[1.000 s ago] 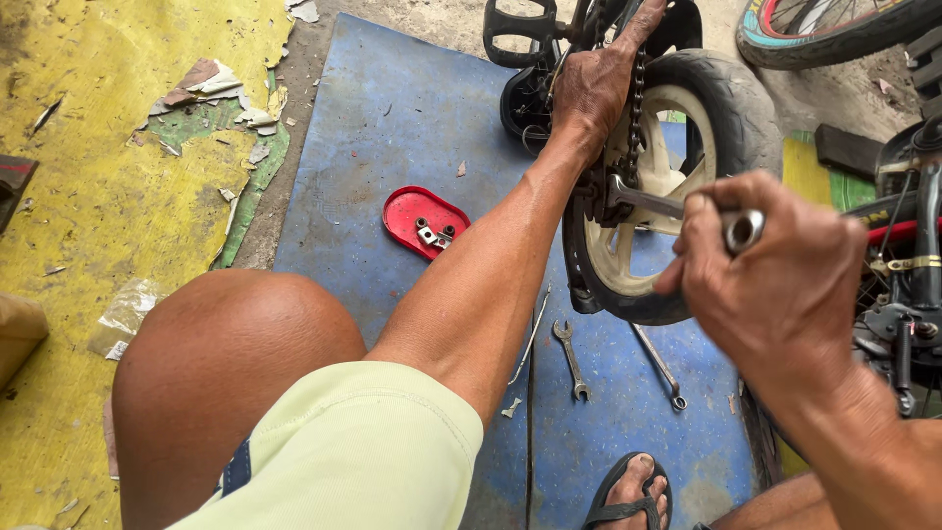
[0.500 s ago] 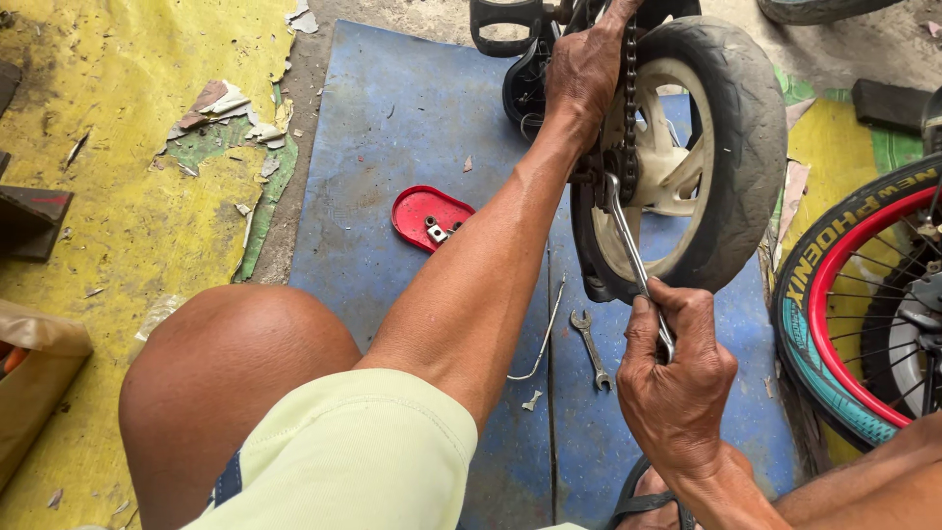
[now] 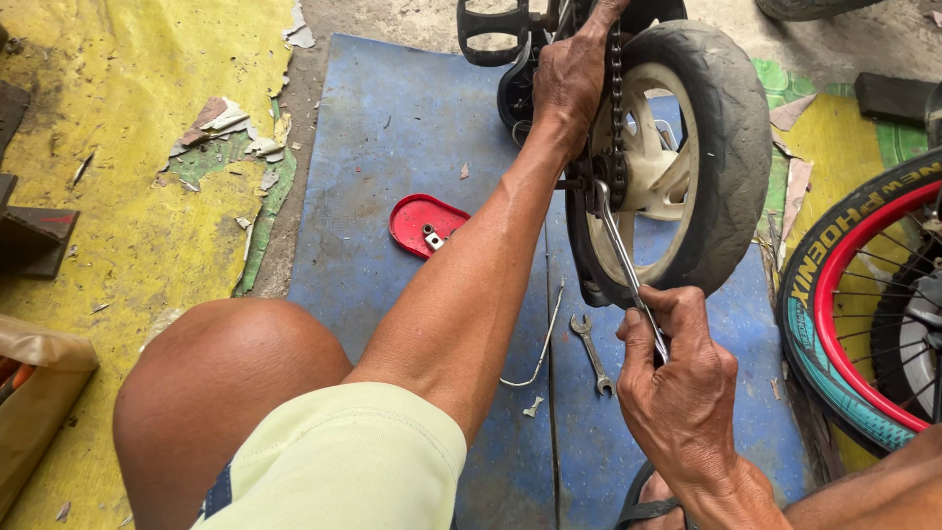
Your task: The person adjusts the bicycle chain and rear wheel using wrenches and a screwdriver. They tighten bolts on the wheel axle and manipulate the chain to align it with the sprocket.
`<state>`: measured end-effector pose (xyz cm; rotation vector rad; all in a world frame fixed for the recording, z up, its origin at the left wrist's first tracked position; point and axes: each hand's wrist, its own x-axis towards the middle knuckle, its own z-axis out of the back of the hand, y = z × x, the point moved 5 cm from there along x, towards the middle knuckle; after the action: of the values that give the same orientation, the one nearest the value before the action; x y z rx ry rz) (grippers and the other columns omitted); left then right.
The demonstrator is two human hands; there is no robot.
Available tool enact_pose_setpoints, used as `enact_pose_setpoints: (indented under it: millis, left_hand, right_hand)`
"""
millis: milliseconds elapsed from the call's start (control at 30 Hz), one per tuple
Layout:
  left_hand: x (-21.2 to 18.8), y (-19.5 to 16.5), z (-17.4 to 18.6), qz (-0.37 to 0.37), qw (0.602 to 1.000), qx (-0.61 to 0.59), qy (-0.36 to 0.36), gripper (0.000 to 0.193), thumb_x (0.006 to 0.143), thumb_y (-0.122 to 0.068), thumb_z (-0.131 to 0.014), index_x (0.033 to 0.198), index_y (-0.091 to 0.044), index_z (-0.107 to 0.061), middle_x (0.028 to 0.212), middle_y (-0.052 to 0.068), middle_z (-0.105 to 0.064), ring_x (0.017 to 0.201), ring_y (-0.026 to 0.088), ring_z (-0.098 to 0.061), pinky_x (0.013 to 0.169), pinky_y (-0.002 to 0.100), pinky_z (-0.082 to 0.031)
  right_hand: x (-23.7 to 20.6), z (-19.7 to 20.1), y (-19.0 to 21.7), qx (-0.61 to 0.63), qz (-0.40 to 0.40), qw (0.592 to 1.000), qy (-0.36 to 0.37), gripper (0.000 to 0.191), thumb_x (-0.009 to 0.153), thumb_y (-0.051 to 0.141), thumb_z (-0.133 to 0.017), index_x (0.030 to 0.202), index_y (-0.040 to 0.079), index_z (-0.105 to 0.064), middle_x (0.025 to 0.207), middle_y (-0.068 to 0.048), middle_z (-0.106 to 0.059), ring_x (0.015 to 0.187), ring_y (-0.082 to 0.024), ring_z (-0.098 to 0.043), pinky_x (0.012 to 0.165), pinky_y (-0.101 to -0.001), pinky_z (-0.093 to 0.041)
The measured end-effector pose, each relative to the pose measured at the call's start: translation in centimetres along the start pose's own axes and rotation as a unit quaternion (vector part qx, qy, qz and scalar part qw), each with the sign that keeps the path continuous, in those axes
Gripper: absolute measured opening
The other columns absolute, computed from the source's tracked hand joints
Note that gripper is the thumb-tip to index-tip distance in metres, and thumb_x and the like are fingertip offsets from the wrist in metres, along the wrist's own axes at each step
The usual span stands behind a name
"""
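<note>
A small bicycle wheel (image 3: 731, 147) with a worn black tyre and cream plastic spokes stands upright over a blue mat (image 3: 392, 167). My left hand (image 3: 569, 74) grips the frame and chain at the top of the wheel, beside a black pedal (image 3: 491, 29). My right hand (image 3: 677, 378) is closed around the lower end of a long metal wrench (image 3: 620, 257), whose head sits on the nut at the wheel's hub. My bare knee (image 3: 221, 383) fills the lower left.
A red plastic cover (image 3: 422, 224) with bolts, a small spanner (image 3: 592, 353) and a bent wire (image 3: 545, 344) lie on the mat. A second tyre (image 3: 834, 324) with a red rim stands at right. A brown bag (image 3: 39, 393) sits at the left edge.
My right hand has dropped from beside the wheel to the low end of the wrench and swung it downward. The view shifted, bringing the red-rimmed tyre in at right.
</note>
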<state>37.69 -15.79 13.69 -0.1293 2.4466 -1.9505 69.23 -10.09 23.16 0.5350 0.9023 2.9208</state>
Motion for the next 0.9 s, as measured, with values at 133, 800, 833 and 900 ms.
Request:
enact_pose_setpoints:
  millis: [133,800,833,900]
  left_hand:
    - [0.6,0.1,0.2,-0.016,1.0,-0.023,-0.003,0.073,0.078,-0.081,-0.054,0.049,-0.014,-0.059,0.047,-0.003,-0.049,0.045,0.013,-0.056,0.054,0.041,-0.052]
    - [0.7,-1.2,0.8,0.021,0.998,-0.062,0.007,0.067,0.082,-0.07,-0.054,0.069,-0.008,-0.077,0.06,0.004,-0.064,0.053,0.017,-0.063,0.053,0.042,-0.052]
    - [0.9,-1.0,0.7,0.026,0.998,-0.063,0.008,0.067,0.082,-0.069,-0.054,0.069,-0.008,-0.076,0.06,0.004,-0.063,0.053,0.018,-0.063,0.052,0.042,-0.052]
    - [1.4,-0.9,1.1,0.013,0.999,-0.049,-0.001,0.067,0.084,-0.07,-0.053,0.069,-0.008,-0.075,0.061,0.004,-0.062,0.054,0.017,-0.062,0.053,0.042,-0.052]
  right_hand:
    - [-0.6,-0.2,-0.8,-0.008,-0.028,1.0,0.003,0.022,0.098,0.004,-0.057,0.119,-0.003,-0.053,0.087,-0.015,-0.073,0.081,-0.026,-0.077,0.068,-0.0364,-0.061]
    - [-3.9,-4.2,-25.2,0.062,-0.446,0.891,-0.057,0.038,0.099,0.011,-0.051,0.134,0.009,-0.066,0.094,-0.011,-0.079,0.069,-0.016,-0.064,0.063,-0.0329,-0.051]
    - [-3.2,-4.3,-26.2,-0.015,-0.435,0.899,-0.049,0.037,0.097,0.014,-0.056,0.132,0.01,-0.068,0.099,-0.013,-0.078,0.077,-0.02,-0.064,0.07,-0.0371,-0.05]
    - [-1.9,-4.9,-27.3,-0.16,-0.4,0.902,-0.026,0.035,0.094,0.019,-0.066,0.128,0.012,-0.072,0.11,-0.017,-0.075,0.094,-0.029,-0.063,0.083,-0.0456,-0.048]
